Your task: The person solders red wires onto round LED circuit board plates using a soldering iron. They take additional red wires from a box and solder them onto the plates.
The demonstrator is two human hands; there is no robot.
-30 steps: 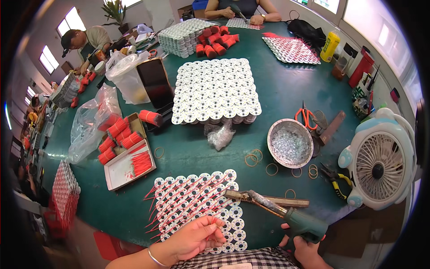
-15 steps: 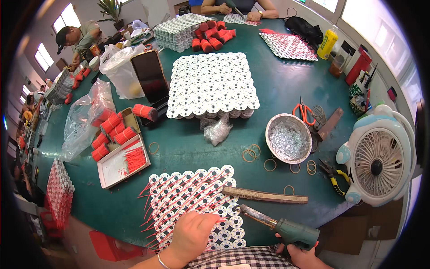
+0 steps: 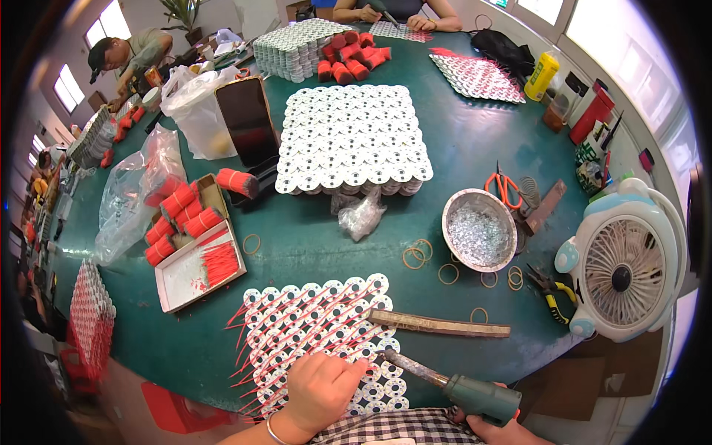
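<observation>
A panel of round white circuit boards (image 3: 297, 320) lies flat in front of me, with thin red wires (image 3: 293, 341) running slantwise over it and sticking out at its left edge. My left hand (image 3: 320, 387) rests over the lower middle of the panel, thumb and forefinger pinched on a red wire that is mostly hidden. In my right hand (image 3: 488, 430) is a green pistol-shaped soldering iron (image 3: 482, 399). Its tip points left, by the left fingertips at the panel's right side; whether it touches cannot be made out. A flat wooden strip (image 3: 441, 323) lies across the panel's right edge.
Right of centre stands a bowl of silvery bits (image 3: 480, 231), near pliers (image 3: 552, 295) and a fan (image 3: 621, 274). A tray (image 3: 200, 274) with red wire bundles sits left. Beyond lie stacked board panels (image 3: 354, 137) and a phone (image 3: 247, 122). Another person's hand (image 3: 421, 23) works at the far edge.
The soldering iron in my right hand has moved left and slightly up, bringing its tip to the left fingertips. My left hand has barely shifted and keeps its pinch.
</observation>
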